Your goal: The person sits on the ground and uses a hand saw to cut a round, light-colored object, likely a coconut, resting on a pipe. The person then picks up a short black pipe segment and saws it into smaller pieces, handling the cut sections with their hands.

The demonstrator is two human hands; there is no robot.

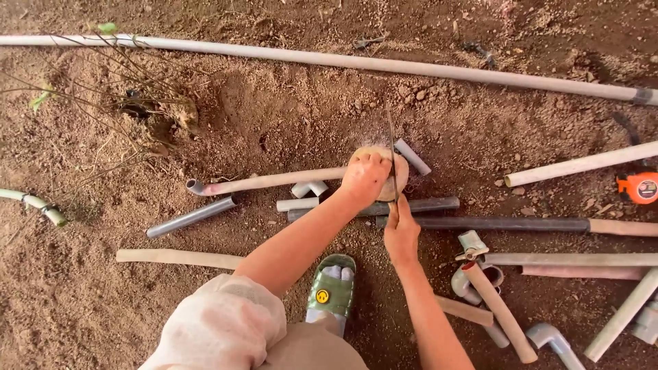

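Observation:
My left hand [365, 175] presses down on a dirty beige pipe [274, 181] where it rests on a rounded stone [401, 175]. The pipe has an elbow at its left end. My right hand [401, 229] grips a thin hacksaw blade [391, 147] that stands across the pipe at the stone. A short white offcut [412, 157] lies just right of the blade. My foot in a green slipper [331, 288] rests on the soil below the hands.
A long white pipe [343, 62] runs across the top. Grey and beige pipe lengths [480, 223] and elbows [548, 336] lie scattered on the loose soil at right. An orange tape measure [639, 186] sits at the right edge. A twiggy plant [147, 103] grows at upper left.

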